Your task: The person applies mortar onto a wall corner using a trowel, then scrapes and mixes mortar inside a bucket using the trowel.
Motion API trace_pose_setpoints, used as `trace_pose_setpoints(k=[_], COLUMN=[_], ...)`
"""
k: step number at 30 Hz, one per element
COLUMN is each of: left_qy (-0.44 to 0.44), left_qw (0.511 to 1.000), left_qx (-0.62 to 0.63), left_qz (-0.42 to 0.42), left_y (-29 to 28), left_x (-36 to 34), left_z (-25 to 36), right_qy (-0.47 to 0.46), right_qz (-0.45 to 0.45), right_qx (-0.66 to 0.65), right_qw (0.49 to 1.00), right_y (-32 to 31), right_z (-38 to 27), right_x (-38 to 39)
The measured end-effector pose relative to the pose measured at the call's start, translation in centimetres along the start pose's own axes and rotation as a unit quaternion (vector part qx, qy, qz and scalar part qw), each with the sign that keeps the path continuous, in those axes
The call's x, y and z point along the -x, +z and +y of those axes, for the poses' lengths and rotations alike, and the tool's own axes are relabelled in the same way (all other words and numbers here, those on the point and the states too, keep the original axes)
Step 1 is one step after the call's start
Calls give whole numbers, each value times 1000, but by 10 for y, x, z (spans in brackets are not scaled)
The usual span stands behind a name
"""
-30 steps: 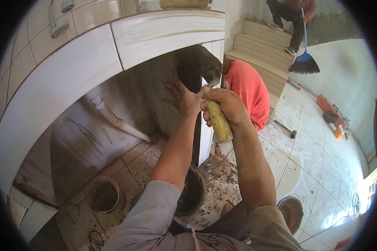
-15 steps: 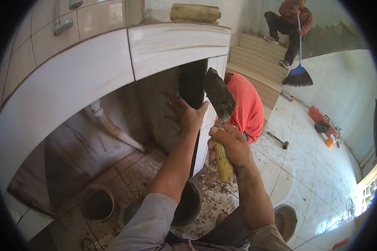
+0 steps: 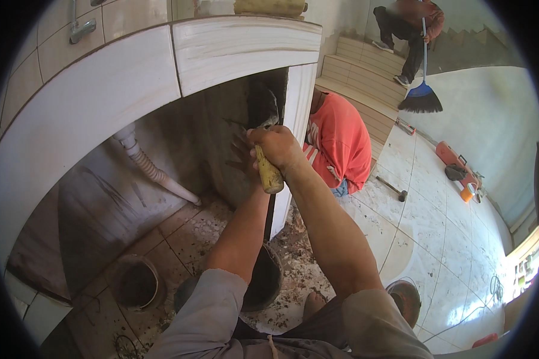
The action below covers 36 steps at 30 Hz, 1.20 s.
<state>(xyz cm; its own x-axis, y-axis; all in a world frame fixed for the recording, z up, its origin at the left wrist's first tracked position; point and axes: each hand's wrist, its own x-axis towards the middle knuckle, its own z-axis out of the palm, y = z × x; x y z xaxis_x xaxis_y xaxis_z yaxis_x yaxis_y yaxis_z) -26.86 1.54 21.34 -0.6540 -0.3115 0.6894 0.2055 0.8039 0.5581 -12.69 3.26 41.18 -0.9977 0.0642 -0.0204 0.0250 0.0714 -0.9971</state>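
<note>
The right hand (image 3: 275,146) is closed around the yellow trowel handle (image 3: 269,173), blade against the grey wall (image 3: 221,149); the left hand (image 3: 241,154) presses flat, fingers spread, just beside it; plastering looks underway, mortar buckets (image 3: 135,281) below.

Single head-worn fisheye view, looking steeply down and forward, close over the person's own forearms rising from the near edge. Counter (image 3: 102,102) fills the left and far side; tiled floor (image 3: 437,239) spreads right, edges bending toward the rim.
</note>
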Motion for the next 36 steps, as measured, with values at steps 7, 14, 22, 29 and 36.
trace_pose_setpoints(k=[7, 14, 22, 29, 36], left_qy=[-29, -43, -92, -4, 68], left_qw=[996, 992, 974, 992, 889], left_qx=[-69, 8, -13, 124, 349], left_qz=[-42, -116, -207, -6, -287], left_y=[-21, -80, -8, 68, -9], left_x=[-20, -20, 19, 3, 2], left_z=[12, 30, 26, -38, -18], right_qy=[-21, -52, -1, -59, -87], right_qz=[9, 44, -21, -96, 33], right_qx=[-64, -78, -66, 17, -6], right_qw=[998, 995, 998, 993, 996], right_y=[-11, -22, -36, 15, 32], right_z=[10, 5, 23, 3, -10], right_x=[29, 85, 86, -38, -76])
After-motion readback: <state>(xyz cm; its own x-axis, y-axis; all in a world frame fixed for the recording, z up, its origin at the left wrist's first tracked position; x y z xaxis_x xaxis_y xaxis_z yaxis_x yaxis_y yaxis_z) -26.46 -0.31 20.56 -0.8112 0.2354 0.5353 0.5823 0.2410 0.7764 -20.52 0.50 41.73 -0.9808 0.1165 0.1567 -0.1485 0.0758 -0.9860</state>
